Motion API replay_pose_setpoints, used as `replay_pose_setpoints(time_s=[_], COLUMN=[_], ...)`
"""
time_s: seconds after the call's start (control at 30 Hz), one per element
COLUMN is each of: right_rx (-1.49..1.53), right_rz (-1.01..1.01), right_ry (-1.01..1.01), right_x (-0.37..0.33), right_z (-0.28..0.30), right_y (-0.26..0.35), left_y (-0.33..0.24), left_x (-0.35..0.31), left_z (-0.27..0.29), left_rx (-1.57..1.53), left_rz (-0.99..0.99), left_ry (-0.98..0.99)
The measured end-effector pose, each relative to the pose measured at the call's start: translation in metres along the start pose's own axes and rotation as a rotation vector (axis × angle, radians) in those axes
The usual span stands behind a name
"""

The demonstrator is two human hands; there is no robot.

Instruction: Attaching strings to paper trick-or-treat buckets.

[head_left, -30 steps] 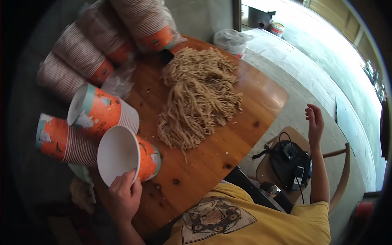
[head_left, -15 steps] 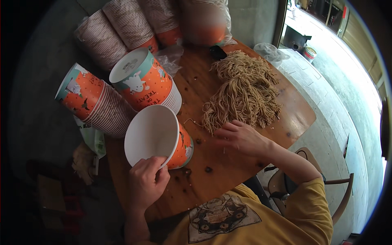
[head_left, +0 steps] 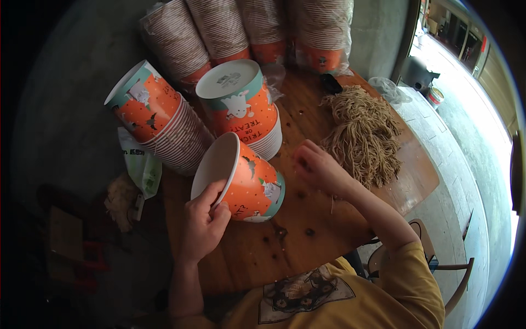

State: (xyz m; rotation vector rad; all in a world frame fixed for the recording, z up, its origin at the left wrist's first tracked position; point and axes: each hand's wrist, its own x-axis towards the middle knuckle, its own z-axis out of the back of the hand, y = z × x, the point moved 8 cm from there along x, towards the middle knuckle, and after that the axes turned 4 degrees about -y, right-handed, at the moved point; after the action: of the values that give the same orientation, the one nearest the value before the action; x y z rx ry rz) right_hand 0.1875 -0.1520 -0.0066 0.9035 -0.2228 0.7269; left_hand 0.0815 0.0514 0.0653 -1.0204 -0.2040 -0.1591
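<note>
My left hand (head_left: 205, 222) pinches the rim of a white-lined orange paper bucket (head_left: 253, 183), thumb outside and fingers toward the mouth. The bucket lies tilted with its opening facing left and its teal base to the right. Across from it, my right hand (head_left: 318, 167) is raised over the table with its fingers curled in. Whatever those fingers hold, if anything, is hidden. Just beyond that hand lies a thick heap of tan strings (head_left: 367, 131), and a thin pale strand shows below the wrist.
Behind the bucket stands an upside-down bucket stack (head_left: 235, 104); another stack (head_left: 164, 120) leans at its left. Plastic-wrapped stacks (head_left: 216, 27) line the wall. A small black object (head_left: 330, 83) and a clear plastic bag (head_left: 390, 90) lie past the strings on the wooden table (head_left: 296, 247).
The view has shifted. My right hand has drawn away from the strings toward the bucket, its fingers now curled. My left hand has turned the bucket so more of its printed side shows.
</note>
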Motion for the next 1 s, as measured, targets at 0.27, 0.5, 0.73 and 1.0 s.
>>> replay_pose_setpoints(time_s=[0.27,0.5,0.73,1.0], right_rx=[0.414,0.592,0.757,0.715], right_rz=[-0.399,-0.239,-0.248,-0.368], right_ry=[0.236,0.058,0.041,0.012], right_x=[0.002,0.011,0.003,-0.011], right_z=[0.015,0.009,-0.003,0.004], right_y=[0.065,0.081,0.061,0.067], left_y=[0.017,0.016,0.031,0.041], left_x=[0.005,0.002,-0.008,-0.008], left_z=[0.010,0.011,0.026,0.033], left_rx=[-0.314,-0.385,-0.302,-0.275], left_rz=[0.081,0.058,0.048,0.027], left_ry=[0.041,0.042,-0.020,-0.089])
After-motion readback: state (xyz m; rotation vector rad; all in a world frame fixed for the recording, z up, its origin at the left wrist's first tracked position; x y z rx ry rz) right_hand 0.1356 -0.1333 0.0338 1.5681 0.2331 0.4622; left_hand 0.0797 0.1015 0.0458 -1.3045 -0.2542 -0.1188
